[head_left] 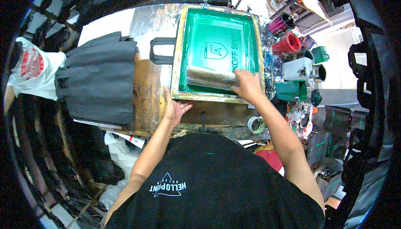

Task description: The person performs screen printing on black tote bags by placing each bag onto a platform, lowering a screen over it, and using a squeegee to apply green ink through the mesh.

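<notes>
A printing screen (180, 58) in a wooden frame lies on the table, its mesh green with a shield emblem and lettering. My right hand (249, 88) grips the right end of a wide squeegee (211, 77), which lies across the near part of the mesh and is slightly blurred. At the frame's near left corner is my left hand (177, 110), its thumb beside the left edge and its fingers spread along the near edge. Whether those fingers bear the frame's weight I cannot tell. A black bag handle (155, 51) sticks out from under the screen's left side.
Black fabric bags (102, 78) lie piled on the stained table (146, 112) at left. Paint containers, including a red one (288, 42) and a green one (290, 90), line the right side. A tape roll (255, 124) sits near the front edge. Clamps (228, 6) stand behind the screen.
</notes>
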{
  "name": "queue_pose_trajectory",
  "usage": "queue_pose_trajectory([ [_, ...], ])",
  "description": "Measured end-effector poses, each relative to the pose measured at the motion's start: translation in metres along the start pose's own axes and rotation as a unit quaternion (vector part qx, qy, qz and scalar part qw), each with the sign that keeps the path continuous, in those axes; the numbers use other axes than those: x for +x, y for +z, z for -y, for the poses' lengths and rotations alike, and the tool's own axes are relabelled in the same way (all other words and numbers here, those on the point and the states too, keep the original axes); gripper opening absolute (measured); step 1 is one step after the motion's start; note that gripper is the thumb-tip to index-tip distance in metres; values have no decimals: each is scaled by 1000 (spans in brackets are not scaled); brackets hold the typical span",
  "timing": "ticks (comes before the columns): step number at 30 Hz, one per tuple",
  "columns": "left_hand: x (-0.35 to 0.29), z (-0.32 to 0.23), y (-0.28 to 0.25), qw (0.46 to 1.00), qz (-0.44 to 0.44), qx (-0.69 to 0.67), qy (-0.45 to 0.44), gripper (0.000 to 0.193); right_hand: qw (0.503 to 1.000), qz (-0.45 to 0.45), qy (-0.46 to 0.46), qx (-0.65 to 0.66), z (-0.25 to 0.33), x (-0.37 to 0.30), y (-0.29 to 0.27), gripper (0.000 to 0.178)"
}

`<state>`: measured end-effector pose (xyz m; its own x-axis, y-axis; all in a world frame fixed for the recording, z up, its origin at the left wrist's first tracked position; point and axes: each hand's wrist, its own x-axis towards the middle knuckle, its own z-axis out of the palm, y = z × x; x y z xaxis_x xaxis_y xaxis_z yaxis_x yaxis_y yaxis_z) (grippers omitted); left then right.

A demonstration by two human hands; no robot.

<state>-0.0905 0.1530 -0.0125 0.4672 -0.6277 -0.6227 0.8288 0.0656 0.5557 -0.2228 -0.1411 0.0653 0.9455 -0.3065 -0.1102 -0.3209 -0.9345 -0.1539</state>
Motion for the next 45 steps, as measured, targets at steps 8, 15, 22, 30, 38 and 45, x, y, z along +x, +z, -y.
queue_pose_trajectory([
  [8, -8, -8, 11, 999, -36, 19, -5, 110, 994, -85, 7, -71, 15, -3, 16, 63],
  [15, -6, -11, 3, 999, 46, 14, -9, 120, 990, -103, 15, -91, -21, 65, 20, 62],
  [22, -4, -7, 5, 1000, 15, 14, -20, 122, 988, -125, 19, -94, -66, 159, 28, 64],
  [30, 4, -6, 5, 997, -50, 0, -63, 119, 995, -78, 26, -57, -116, 263, 26, 65],
  [38, 15, -2, -3, 997, -37, 26, -66, 129, 998, -47, 6, -43, -143, 317, 13, 69],
  [45, 17, -20, -28, 975, -134, -38, -171, 147, 980, -182, -12, -81, -141, 274, 16, 61],
])
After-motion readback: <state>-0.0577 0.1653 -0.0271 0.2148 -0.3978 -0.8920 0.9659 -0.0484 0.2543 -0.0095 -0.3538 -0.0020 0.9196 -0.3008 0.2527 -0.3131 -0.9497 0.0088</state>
